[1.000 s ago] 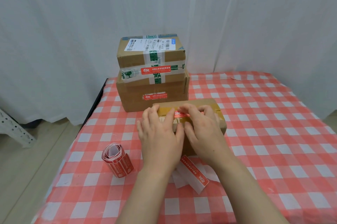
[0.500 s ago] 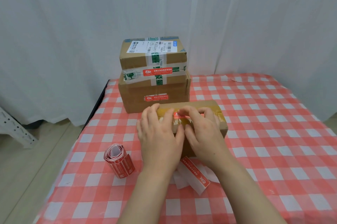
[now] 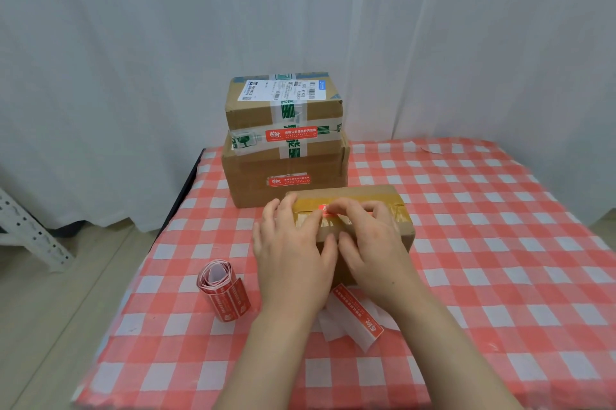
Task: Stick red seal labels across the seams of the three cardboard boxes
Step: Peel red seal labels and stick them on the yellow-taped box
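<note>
The red label (image 3: 325, 208) lies across the brown tape on top of the nearest box (image 3: 400, 229), which sits on the bench (image 3: 500, 243) just in front of a stack of two more boxes. Only a small part of the label shows between the fingers. The left hand (image 3: 293, 253) lies flat on the box top, its fingers straight and slightly spread, pressing beside the label. The right hand (image 3: 373, 243) arches over the box, its bent fingers pressing their tips down on the label, with the thumb on the near side; it pinches nothing. The two thumbs are almost touching.

Behind, the lower box (image 3: 253, 183) and the top box (image 3: 253, 113) each carry a red label on the front. A label roll (image 3: 221, 289) stands left of the hands, and a loose label strip (image 3: 358, 313) lies on white backing paper (image 3: 330, 326) under the wrists. A white curtain (image 3: 133, 43) hangs behind.
</note>
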